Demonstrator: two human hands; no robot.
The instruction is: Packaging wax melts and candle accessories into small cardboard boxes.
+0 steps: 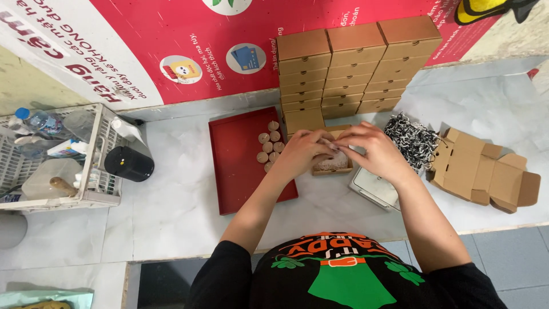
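Both hands meet over a small open box (pixel 330 166) near the middle of the counter (pixel 171 200), just in front of the stacked closed boxes (pixel 354 68) at its back edge. The left hand (pixel 300 151) comes in from the tray side, the right hand (pixel 372 151) from the other; their fingertips curl down together into the box, pressing on a pale filling (pixel 334 162) inside, though whether they pinch anything I cannot tell. The box lies directly under the fingers, equally near both hands, its long axis running left to right. The red tray (pixel 240 166) with round pieces (pixel 270 146) lies just left; shredded paper (pixel 413 140) and a flat unfolded box (pixel 486 171) sit right.
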